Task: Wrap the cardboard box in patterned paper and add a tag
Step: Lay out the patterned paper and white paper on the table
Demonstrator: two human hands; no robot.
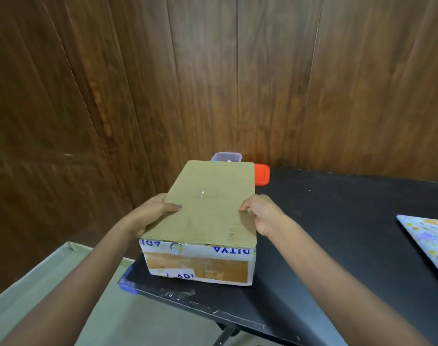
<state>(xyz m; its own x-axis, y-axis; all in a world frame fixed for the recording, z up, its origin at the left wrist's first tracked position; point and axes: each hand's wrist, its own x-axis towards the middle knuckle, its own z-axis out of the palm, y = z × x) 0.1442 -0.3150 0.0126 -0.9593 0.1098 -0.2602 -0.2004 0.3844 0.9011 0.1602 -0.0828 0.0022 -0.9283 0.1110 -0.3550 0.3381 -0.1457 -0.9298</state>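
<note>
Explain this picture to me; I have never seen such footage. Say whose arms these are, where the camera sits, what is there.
No machine here: a person's bare arms, filmed by a head-worn camera looking down. The left hand and right hand grip the sides of a brown cardboard box, thumbs on top, at the left end of a black table. Colourful patterned paper lies at its right. Behind the box: a clear plastic tub and an orange-red lid.
</note>
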